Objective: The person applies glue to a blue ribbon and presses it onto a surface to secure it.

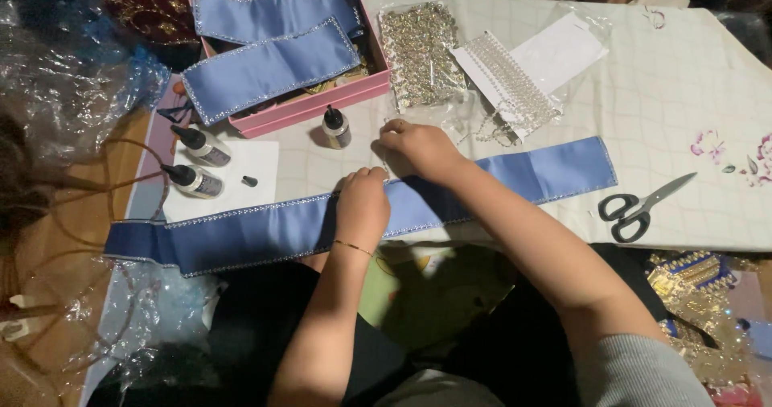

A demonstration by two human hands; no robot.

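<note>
A long blue satin ribbon with a beaded silver edge (257, 230) lies stretched across the near side of the worktop (691, 93), running from the lower left up toward the right. Both hands sit on its upper edge near the middle. The left hand (362, 206) rests on the ribbon with its fingers curled down and pressed together at the trim; the right hand (418, 148), just beside it, has its fingers drawn into a pinch on something too small to make out, perhaps a bead or the trim itself.

Behind the hands stand three small glue bottles with black nozzles (201, 145), one of them close to the right hand, and a loose black cap (250, 181) lies on a white sheet. Further back sit a pink box holding more blue trimmed ribbons (273, 61), a clear bag of silver beads (418, 53) and strings of white pearl trim (507, 85). Black-handled scissors (639, 207) lie well to the right.

I would worry about the uncapped glue: a nudged bottle could tip and stain the satin, and a shifting left hand could let the trim set crooked.
</note>
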